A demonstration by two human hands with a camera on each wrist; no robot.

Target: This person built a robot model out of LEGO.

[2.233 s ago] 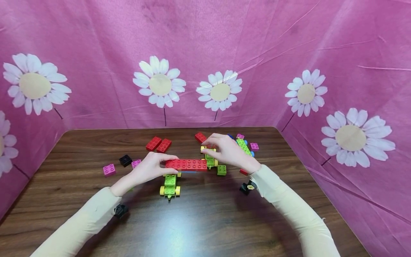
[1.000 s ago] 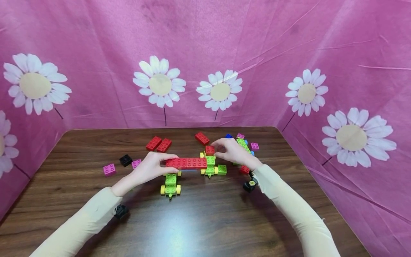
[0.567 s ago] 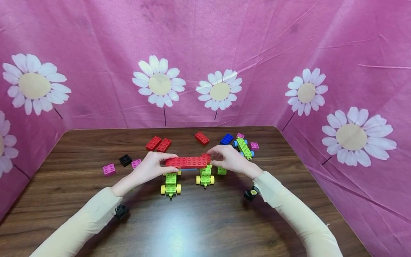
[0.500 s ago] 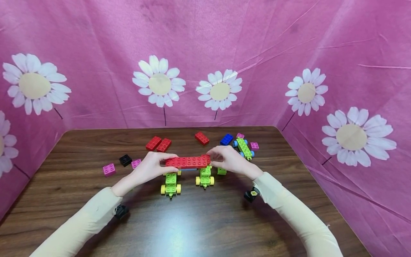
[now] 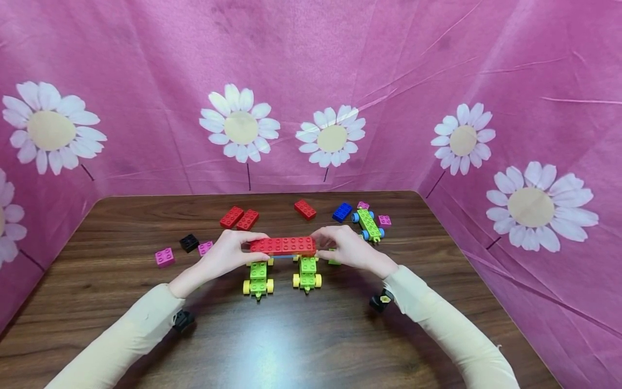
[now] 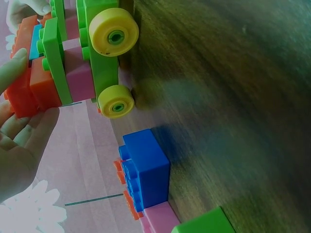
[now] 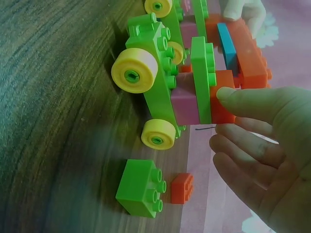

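Two light-green wheeled bases with yellow wheels, the left base [image 5: 258,281] and the right base [image 5: 308,276], stand side by side. Above them a row of red bricks [image 5: 283,246] spans both, with a blue piece [image 7: 227,48] beneath it. My left hand [image 5: 228,251] holds the row's left end between thumb and fingers. At the opposite end, my right hand [image 5: 347,246] pinches the red brick [image 7: 222,80] stacked on the right base, its thumb on one side and fingers on the other. Pink bricks [image 7: 185,99] and green pieces [image 7: 200,80] make up the stack underneath.
Red bricks [image 5: 232,217], a blue brick [image 5: 342,212] and a blue-wheeled green base [image 5: 369,224] lie at the back. Left are a black brick [image 5: 189,242] and pink bricks [image 5: 164,257]. A green brick [image 5: 333,257] is partly hidden by the right hand.
My right hand has taken hold of the red brick on the right base and shifted that base left and nearer, under the row's right end. My left hand has stayed in place.
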